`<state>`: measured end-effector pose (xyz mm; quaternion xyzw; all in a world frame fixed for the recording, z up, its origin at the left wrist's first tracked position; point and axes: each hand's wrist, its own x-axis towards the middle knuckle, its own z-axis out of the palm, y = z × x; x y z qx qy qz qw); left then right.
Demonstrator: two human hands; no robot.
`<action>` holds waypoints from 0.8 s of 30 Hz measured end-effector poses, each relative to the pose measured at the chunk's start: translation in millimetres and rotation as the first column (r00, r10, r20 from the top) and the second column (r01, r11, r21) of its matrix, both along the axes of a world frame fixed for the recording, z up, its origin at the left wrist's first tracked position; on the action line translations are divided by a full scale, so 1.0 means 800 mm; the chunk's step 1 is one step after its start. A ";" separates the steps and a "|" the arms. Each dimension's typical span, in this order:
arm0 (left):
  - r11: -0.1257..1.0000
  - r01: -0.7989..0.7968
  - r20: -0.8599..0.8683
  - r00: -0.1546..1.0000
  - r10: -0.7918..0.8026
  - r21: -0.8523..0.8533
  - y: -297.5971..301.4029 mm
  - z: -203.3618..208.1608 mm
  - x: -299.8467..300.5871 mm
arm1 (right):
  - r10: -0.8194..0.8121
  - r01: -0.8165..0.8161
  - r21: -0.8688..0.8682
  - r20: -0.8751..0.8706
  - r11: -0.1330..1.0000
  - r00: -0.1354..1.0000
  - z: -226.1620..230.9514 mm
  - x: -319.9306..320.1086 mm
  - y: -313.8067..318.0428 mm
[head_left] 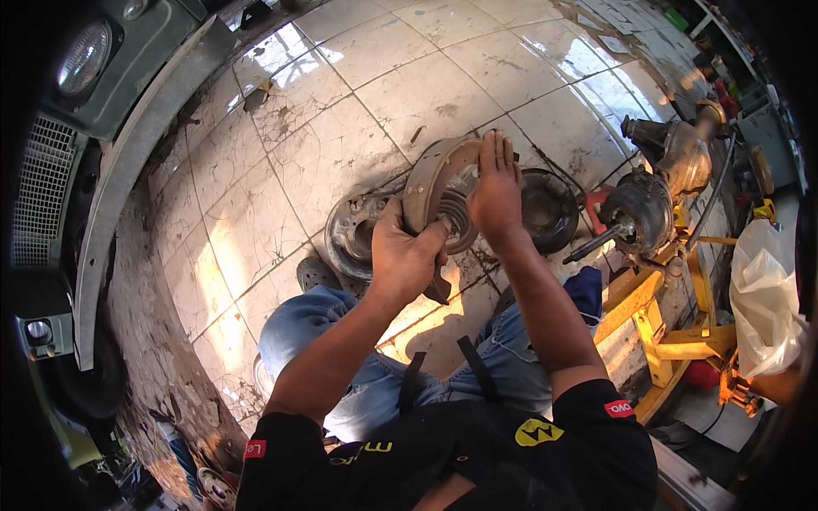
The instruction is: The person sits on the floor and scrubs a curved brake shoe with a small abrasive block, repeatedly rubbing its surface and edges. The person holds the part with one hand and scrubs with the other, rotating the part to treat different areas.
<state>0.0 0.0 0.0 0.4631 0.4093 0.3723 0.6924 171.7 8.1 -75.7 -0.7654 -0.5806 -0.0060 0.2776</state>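
My left hand (407, 253) is wrapped round the lower part of a worn, curved brake shoe (423, 176), held up in front of my knees. Flat against the shoe's far right end rests my right hand (498, 189), its fingers stretched out and pointing away from me. Just behind the shoe, a round metal part with concentric rings (457, 223) shows in part. On the floor to the left lies a grey metal disc-shaped part (342, 241), partly covered by my left hand and the shoe. A dark round drum-like part (552, 213) lies to the right of my right wrist.
A greasy axle assembly (645, 209) rests on a yellow metal stand (660, 341) at my right, near a clear plastic bag (765, 298). On the left is a vehicle front with a grey bumper (128, 170). Cracked white tiles (341, 145) cover the floor.
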 end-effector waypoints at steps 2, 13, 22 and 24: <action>0.999 -0.044 0.019 0.999 0.044 0.015 -0.005 -0.005 0.002 | 0.038 -0.037 -0.046 0.022 0.998 0.999 -0.004 -0.008 -0.005; 0.999 -0.047 -0.058 0.997 0.046 -0.015 0.000 -0.002 0.000 | 0.038 -0.036 -0.097 0.013 0.995 0.999 -0.006 -0.015 0.000; 0.997 -0.047 -0.003 0.999 0.047 -0.064 0.002 0.002 -0.001 | 0.046 -0.046 -0.077 -0.002 0.996 0.999 -0.008 -0.014 -0.001; 0.994 -0.041 0.022 0.999 0.044 -0.098 0.002 0.006 -0.002 | 0.039 -0.040 -0.083 -0.006 0.996 0.999 -0.006 -0.011 0.000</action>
